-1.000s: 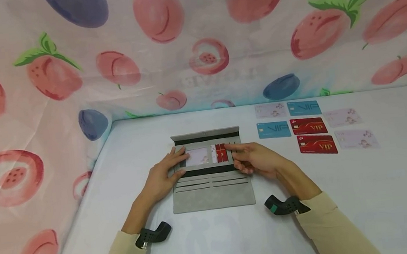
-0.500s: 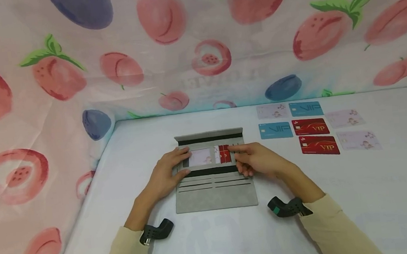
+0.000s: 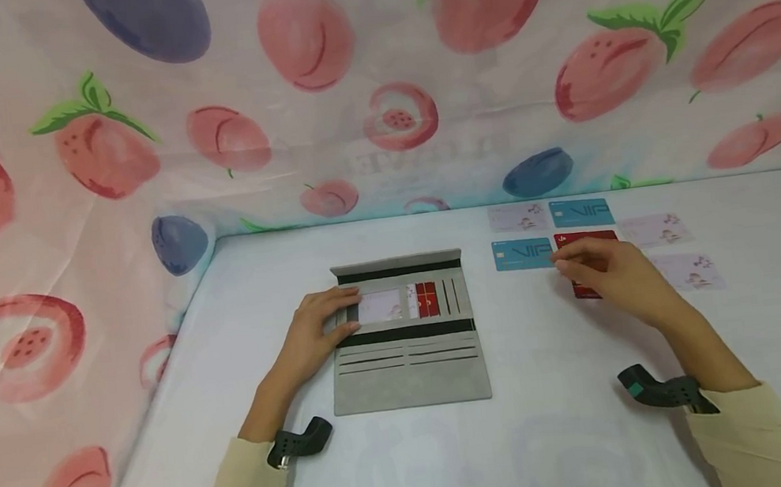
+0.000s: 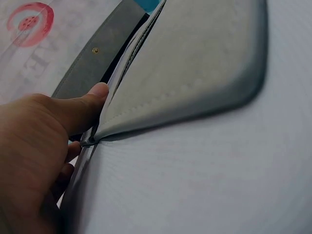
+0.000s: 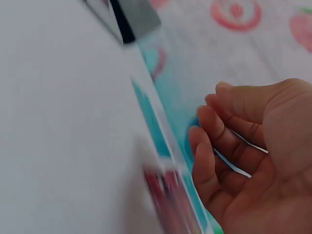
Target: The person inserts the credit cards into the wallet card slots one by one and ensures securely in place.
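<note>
A grey wallet [image 3: 411, 386] lies unfolded on the white table, its back flap raised. Behind its window shows a pale floral card [image 3: 380, 306]; red cards [image 3: 427, 300] and a pale strip show in the slots beside it. My left hand [image 3: 303, 333] rests on the wallet's left edge, its thumb [image 4: 92, 100] against the edge. To the right, my right hand [image 3: 615, 271] is over two red VIP cards, partly covering the upper red card [image 3: 566, 240] and the lower red card [image 3: 585, 293]. Its fingers are loosely bent, with nothing between them in the right wrist view.
Two blue VIP cards [image 3: 523, 254] lie left of and behind the red ones. Pale floral cards [image 3: 655, 230] lie around them, one at the back left, others at the right. A fruit-patterned cloth [image 3: 398, 116] hangs along the table's back and left.
My right hand has left the wallet's card slots and moved right, over the red cards on the table. The left hand has stayed on the wallet's left edge.
</note>
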Demonstrator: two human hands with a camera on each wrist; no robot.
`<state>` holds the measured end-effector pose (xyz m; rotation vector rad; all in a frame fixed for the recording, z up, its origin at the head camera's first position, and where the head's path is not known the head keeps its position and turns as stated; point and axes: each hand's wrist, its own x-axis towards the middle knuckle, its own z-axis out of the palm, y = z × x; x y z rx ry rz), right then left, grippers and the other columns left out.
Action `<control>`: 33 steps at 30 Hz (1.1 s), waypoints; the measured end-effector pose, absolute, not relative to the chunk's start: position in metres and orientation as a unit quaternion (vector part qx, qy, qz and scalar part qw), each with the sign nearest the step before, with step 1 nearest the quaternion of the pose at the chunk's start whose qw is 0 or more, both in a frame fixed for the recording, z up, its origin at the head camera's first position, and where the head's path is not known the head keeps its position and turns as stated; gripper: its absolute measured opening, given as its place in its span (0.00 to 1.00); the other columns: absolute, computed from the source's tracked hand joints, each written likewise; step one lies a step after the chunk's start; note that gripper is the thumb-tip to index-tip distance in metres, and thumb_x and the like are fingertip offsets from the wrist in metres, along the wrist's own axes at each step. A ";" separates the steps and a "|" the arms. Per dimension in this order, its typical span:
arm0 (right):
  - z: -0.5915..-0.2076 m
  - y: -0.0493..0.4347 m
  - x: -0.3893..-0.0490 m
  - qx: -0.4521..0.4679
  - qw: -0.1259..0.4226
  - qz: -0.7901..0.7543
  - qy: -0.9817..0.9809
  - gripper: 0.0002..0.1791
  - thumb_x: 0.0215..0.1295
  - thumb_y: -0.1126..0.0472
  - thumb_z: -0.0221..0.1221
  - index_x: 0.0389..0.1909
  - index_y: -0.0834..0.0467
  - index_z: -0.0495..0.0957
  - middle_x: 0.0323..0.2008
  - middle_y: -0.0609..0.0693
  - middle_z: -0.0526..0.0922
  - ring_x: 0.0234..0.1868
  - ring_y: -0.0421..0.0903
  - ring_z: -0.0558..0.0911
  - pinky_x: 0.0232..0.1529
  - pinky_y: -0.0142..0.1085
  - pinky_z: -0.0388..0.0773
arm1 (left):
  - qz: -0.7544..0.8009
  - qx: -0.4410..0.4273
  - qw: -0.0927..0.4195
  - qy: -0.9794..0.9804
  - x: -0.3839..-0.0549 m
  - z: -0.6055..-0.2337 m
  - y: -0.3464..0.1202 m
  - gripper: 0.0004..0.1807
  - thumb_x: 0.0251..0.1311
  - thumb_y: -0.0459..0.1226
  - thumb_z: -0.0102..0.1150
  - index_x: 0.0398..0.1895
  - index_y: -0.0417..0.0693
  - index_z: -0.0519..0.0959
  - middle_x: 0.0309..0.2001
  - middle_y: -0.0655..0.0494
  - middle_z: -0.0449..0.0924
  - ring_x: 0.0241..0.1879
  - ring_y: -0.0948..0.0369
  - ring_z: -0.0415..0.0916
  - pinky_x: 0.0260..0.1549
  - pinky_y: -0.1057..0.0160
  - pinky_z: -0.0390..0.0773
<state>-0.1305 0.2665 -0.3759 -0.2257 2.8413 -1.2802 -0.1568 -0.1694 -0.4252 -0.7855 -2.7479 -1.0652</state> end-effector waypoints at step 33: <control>-0.410 0.354 -0.122 -0.001 0.052 -0.321 0.946 0.37 0.55 0.43 0.67 0.60 0.61 0.71 0.58 0.69 0.65 0.51 0.65 0.64 0.46 0.60 0.69 | -0.343 -0.250 0.047 -0.904 -0.157 -0.425 -0.169 0.22 0.57 0.38 0.67 0.56 0.48 0.79 0.62 0.55 0.72 0.62 0.53 0.62 0.60 0.47 0.59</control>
